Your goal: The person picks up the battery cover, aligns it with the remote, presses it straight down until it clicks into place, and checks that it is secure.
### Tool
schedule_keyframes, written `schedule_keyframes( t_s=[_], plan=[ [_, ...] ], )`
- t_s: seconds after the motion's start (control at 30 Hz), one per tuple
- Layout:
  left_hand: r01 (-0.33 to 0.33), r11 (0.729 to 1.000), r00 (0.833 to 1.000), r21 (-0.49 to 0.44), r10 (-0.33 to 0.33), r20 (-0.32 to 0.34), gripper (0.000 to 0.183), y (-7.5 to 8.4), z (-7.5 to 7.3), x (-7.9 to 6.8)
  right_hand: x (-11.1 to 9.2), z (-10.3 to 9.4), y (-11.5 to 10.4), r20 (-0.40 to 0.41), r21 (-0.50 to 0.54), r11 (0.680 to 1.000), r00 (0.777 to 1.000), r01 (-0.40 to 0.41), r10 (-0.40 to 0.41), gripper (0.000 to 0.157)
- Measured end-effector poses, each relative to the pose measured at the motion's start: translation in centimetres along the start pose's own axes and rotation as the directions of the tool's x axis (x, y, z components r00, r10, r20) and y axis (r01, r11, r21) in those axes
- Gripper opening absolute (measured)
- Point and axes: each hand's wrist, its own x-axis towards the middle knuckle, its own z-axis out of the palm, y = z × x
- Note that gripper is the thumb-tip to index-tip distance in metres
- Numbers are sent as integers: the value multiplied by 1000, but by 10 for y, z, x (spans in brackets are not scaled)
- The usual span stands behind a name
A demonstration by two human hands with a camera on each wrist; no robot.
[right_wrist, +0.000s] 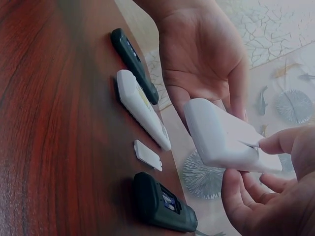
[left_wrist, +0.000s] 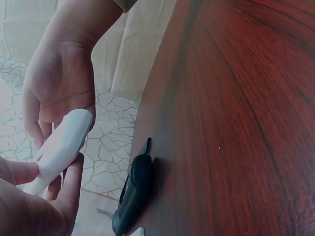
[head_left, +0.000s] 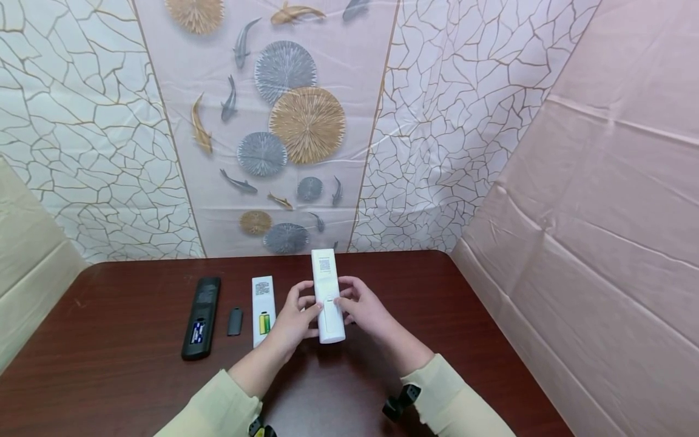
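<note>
Both hands hold a white remote control (head_left: pixel 327 273) over the table, its back with a printed code label facing up. My left hand (head_left: pixel 295 318) grips its left side, thumb on the edge. From the right, my right hand (head_left: pixel 368 306) holds it with the thumb on the battery cover by its small notch; in the right wrist view that thumb (right_wrist: pixel 278 142) presses at a thin line in the casing. To the left lie a second white remote (head_left: pixel 262 303) with green and yellow batteries exposed, a dark battery cover (head_left: pixel 235 321) and a black remote (head_left: pixel 201 318) with its battery compartment uncovered.
In the right wrist view a white battery cover (right_wrist: pixel 147 155) and another black remote (right_wrist: pixel 165 204) with batteries showing lie on the dark wooden table (head_left: pixel 120 376); in the head view the hands hide them. Patterned cloth (head_left: pixel 426 139) hangs behind the table.
</note>
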Motion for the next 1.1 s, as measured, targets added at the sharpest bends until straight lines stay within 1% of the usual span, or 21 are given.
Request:
schedule_keyframes(
  t_s=[0.2,0.6,0.67,0.77,0.87,0.93,1.0,1.1],
  plan=[
    [-7,1000,1000,8,7,4,47,1,-1,-1,0,0,1,6,9,1000,1000,8,-8,45],
    [-25,1000,999,-5,25,25,45,-1,-1,1,-2,0,-1,-12,8,1000,1000,-8,8,46],
    [-26,1000,999,-2,26,28,45,-1,-1,1,-4,1,-5,-13,6,1000,1000,-15,15,45],
    [-25,1000,999,3,25,31,45,-1,0,1,-12,2,-18,-15,2,1000,1000,-18,19,44],
    [-20,1000,999,5,20,31,45,-1,0,1,-21,4,-31,-16,-5,1000,1000,-3,3,42],
    [-18,1000,999,5,18,31,46,-1,0,0,-23,4,-34,-17,-9,1000,1000,2,-3,42],
    [-18,1000,999,4,18,30,45,-2,1,0,-22,4,-33,-17,-10,1000,1000,1,-1,42],
    [-21,1000,999,-1,21,32,45,-2,1,0,-14,3,-21,-15,-10,1000,1000,-10,10,42]
  ],
)
